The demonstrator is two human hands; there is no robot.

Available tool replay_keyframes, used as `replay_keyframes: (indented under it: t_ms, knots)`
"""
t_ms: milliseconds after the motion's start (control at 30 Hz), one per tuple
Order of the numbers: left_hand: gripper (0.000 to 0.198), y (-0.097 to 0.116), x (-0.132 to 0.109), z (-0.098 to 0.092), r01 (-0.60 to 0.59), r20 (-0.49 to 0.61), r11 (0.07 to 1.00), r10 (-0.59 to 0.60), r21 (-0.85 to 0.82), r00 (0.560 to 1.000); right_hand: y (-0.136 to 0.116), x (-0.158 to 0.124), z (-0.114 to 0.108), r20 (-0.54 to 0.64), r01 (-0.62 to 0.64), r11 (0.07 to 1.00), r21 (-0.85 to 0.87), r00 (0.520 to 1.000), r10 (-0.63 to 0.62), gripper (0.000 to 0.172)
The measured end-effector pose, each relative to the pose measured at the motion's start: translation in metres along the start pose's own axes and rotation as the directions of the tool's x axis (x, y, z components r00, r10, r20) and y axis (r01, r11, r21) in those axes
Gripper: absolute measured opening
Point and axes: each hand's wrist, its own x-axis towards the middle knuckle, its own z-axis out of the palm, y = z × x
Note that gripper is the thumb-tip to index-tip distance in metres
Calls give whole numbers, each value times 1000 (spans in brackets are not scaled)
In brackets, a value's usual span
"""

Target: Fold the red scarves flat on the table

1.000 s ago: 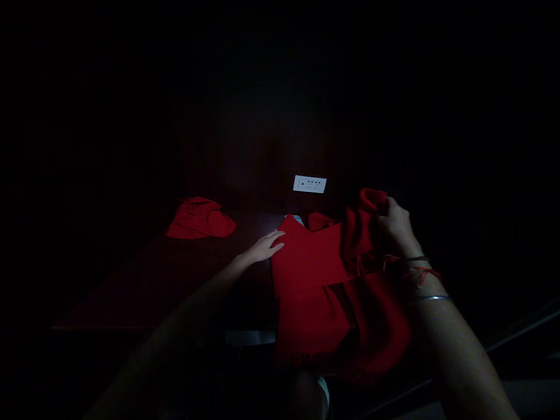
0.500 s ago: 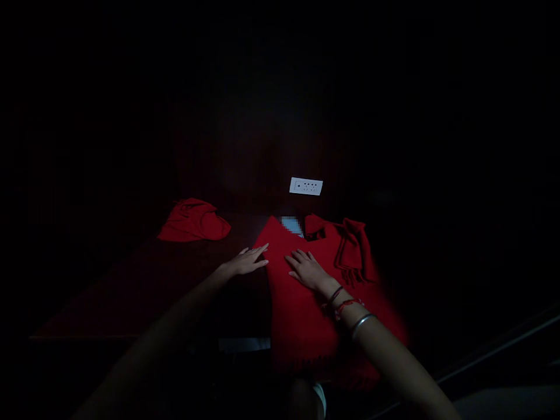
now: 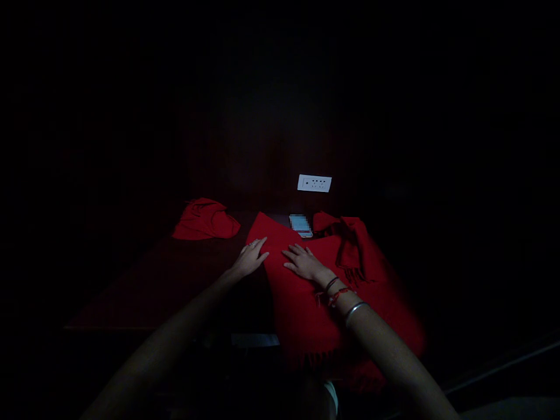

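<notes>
A red fringed scarf [image 3: 306,309] lies spread over the right part of the dark table, its fringe hanging at the near edge. My left hand [image 3: 251,256] rests at the scarf's left edge with the fingers stretched out. Flat on the cloth, a little to the right, lies my right hand [image 3: 304,262], fingers spread; bracelets circle that wrist. Bunched red cloth with a fringe [image 3: 354,245] sits on the scarf's far right part. Just beyond the scarf is a phone [image 3: 301,225] with its screen lit.
Another crumpled red cloth [image 3: 205,220] lies at the back left of the table [image 3: 144,291]. A white power socket [image 3: 314,183] is on the wall behind. Most of the room is too dark to make out.
The view has shifted slightly. The scarf's far left corner has moved left and lies lower, showing more of the phone. My left hand now reaches further over the scarf's edge.
</notes>
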Motion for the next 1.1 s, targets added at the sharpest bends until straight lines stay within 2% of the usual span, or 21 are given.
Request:
replay_keyframes:
  t_ms: [67, 100, 133, 233, 267, 300, 333, 400, 467, 533, 600, 667, 733, 767, 800, 867, 933, 967, 1033, 1100]
  knots:
    - [51, 2, 1, 5, 19, 6, 999, -19, -27, 1000, 14, -7, -14, -159, -121, 986, -116, 982, 101, 45]
    - [49, 2, 2, 7, 26, 13, 999, -26, -38, 1000, 23, -14, -21, -251, -225, 961, -163, 951, 180, 43]
    - [47, 0, 2, 9, 27, 18, 999, -27, -46, 999, 33, -23, -27, -333, -343, 920, -190, 904, 268, 44]
    - [43, -7, 4, 14, -12, 26, 998, 13, -60, 1000, 61, -56, -40, -550, -637, 756, -148, 689, 472, 51]
    - [42, -10, 5, 15, -28, 30, 997, 30, -66, 999, 69, -67, -42, -572, -699, 706, -116, 628, 528, 54]
    - [42, -12, 6, 16, -40, 37, 997, 43, -70, 998, 76, -77, -43, -556, -739, 669, -79, 589, 586, 57]
    - [41, -13, 8, 18, -45, 45, 996, 48, -72, 998, 83, -86, -43, -507, -761, 647, -44, 575, 642, 60]
    - [42, -15, 11, 20, -41, 65, 996, 46, -73, 997, 94, -97, -45, -357, -757, 653, 3, 609, 708, 62]
    - [43, -16, 13, 22, -34, 91, 997, 41, -74, 995, 103, -101, -51, -262, -718, 696, 9, 670, 695, 54]
    - [44, -18, 14, 22, -36, 109, 996, 45, -80, 993, 108, -101, -68, -340, -689, 725, -28, 688, 641, 39]
    - [45, -21, 14, 20, -50, 119, 996, 59, -78, 991, 109, -100, -95, -541, -685, 726, -58, 633, 554, 33]
    - [44, -28, 15, 14, -65, 148, 996, 73, -54, 986, 108, -98, -129, -727, -677, 734, -56, 531, 435, 34]
    - [44, -37, 16, 6, -75, 196, 997, 77, -16, 978, 106, -94, -159, -828, -652, 757, -51, 451, 332, 35]
    - [44, -43, 17, 2, -77, 219, 997, 75, 2, 973, 106, -90, -170, -847, -637, 769, -61, 441, 298, 36]
    - [45, -49, 19, -2, -79, 238, 997, 72, 19, 969, 107, -86, -176, -847, -623, 778, -78, 453, 278, 36]
    - [47, -59, 21, -9, -78, 265, 996, 61, 52, 962, 110, -73, -176, -790, -602, 789, -119, 539, 292, 35]
    - [51, -64, 23, -14, -66, 284, 994, 40, 83, 958, 114, -59, -159, -671, -609, 779, -145, 640, 375, 33]
    - [52, -64, 23, -15, -63, 281, 994, 35, 90, 959, 114, -52, -146, -596, -627, 763, -156, 676, 433, 32]
    - [51, -61, 23, -15, -67, 241, 994, 45, 82, 970, 108, -41, -121, -488, -676, 711, -194, 695, 528, 30]
    - [46, -56, 21, -14, -74, 160, 996, 65, 52, 985, 92, -31, -100, -443, -661, 712, -238, 726, 526, 32]
